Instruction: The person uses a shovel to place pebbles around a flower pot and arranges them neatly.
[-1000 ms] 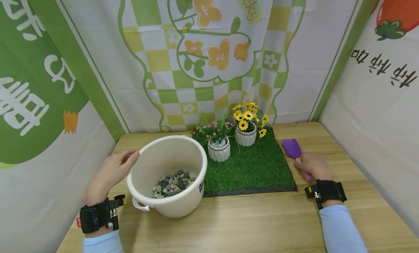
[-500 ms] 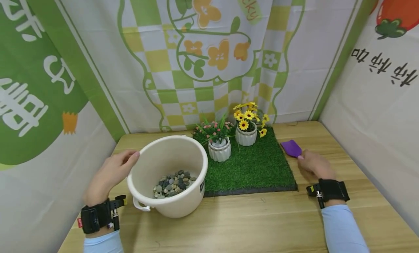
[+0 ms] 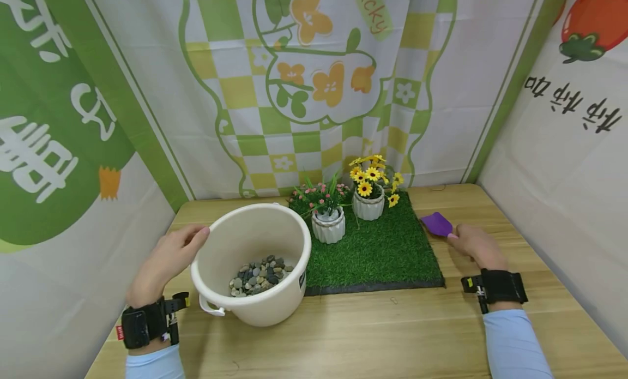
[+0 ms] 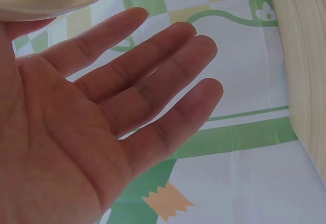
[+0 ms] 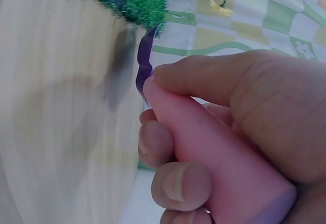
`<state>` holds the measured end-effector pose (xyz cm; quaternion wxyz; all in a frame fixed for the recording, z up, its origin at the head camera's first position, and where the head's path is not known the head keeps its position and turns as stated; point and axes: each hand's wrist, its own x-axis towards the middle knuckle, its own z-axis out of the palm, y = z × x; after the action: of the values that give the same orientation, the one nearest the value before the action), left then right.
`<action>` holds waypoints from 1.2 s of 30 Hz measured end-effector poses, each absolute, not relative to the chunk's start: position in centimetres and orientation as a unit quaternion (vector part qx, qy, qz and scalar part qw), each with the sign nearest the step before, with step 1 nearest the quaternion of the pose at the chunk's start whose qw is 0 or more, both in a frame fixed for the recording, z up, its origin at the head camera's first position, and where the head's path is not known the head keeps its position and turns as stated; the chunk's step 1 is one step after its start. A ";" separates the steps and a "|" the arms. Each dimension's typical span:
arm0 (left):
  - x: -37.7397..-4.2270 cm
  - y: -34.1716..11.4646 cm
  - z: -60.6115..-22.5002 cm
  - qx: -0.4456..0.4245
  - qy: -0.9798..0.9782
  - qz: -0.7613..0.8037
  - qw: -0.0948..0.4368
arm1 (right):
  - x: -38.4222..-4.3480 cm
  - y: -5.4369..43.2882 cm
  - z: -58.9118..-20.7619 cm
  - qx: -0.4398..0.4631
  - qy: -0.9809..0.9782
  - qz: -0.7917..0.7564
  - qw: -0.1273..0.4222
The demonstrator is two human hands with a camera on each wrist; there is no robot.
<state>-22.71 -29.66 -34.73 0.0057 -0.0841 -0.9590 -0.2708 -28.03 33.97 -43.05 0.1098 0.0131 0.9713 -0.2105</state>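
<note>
My right hand (image 3: 478,247) grips the pink handle (image 5: 204,142) of a small toy shovel. The shovel's purple blade (image 3: 436,224) is just above the table by the grass mat's right edge; in the right wrist view a gap shows between blade and table. At the left, my left hand (image 3: 169,253) is at the rim of a cream bucket (image 3: 235,237). Its fingers are extended and slightly spread in the left wrist view, with the thumb mostly hidden beside the bucket. Grey and tan pebbles (image 3: 260,275) lie in the bottom of the bucket.
Green artificial grass (image 3: 382,253) covers the table's middle, right of the bucket. Two white pots stand on it, one with pink flowers (image 3: 328,226), another with yellow flowers (image 3: 369,204). Patterned cloth walls (image 3: 314,144) enclose the wooden table (image 3: 373,335) at the back and sides.
My right hand has taken the shovel's handle fully into its grip and lifted the shovel slightly, the blade turning leftward. My left hand and the bucket have stayed in place.
</note>
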 end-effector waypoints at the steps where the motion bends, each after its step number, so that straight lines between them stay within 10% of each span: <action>1: -22.7 -29.7 -34.7 -0.085 -0.959 -0.270 0.007 | -28.0 34.0 -42.9 0.013 0.970 -0.215 0.110; 36: -22.6 -29.8 -35.0 -0.072 -0.960 -0.272 0.003 | -26.1 33.8 -38.4 -0.039 0.979 -0.197 0.043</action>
<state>-22.63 -29.84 -34.98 0.0027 -0.0716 -0.9597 -0.2719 -26.08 33.85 -38.45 0.0428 -0.0393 0.9787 -0.1970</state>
